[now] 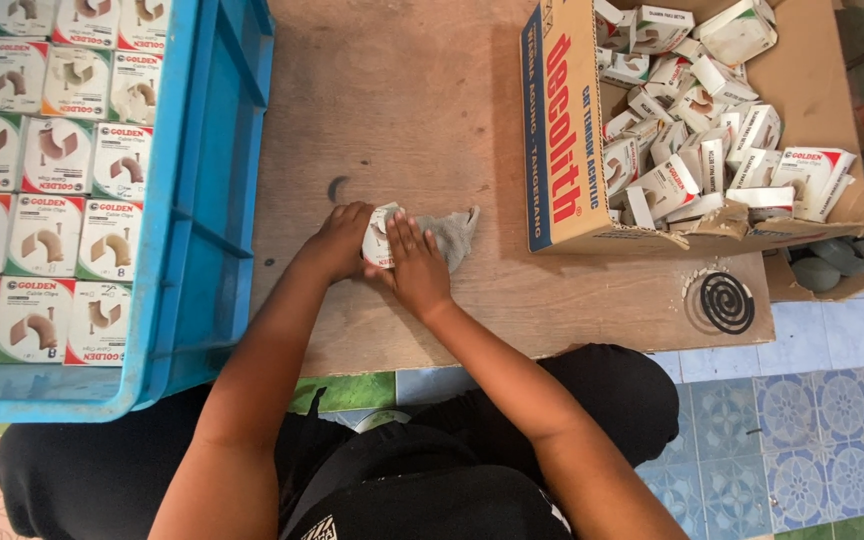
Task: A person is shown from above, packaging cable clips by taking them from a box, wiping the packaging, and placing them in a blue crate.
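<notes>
Pressing down on a small white carton (381, 236), I have both hands at the middle of the wooden board (392, 110). My left hand (337, 240) curls around the carton's left side, fingers closed against it, while my right hand (414, 262) lies flat over its right edge with fingers spread and straight — more a push than a pinch. The carton sits on the board between my 2 hands, and just beside it on the right, partly under my right fingers, lies a crumpled grey cloth (450, 236).

To my left stands a blue plastic crate (202, 200), packed with white-and-green cartons (47, 240) in neat rows, each showing a curved brown clip. To my right, well apart from my hands, a large cardboard box (564, 130) lies on its side, open toward me — it holds a loose heap of small white cartons (697, 130). Near the board's right corner rests a dark spiral mosquito coil (727, 302). Beyond the big box, grey rounded pieces (832, 262) sit in another cardboard tray. Below the board I see patterned floor tiles (812, 430).
</notes>
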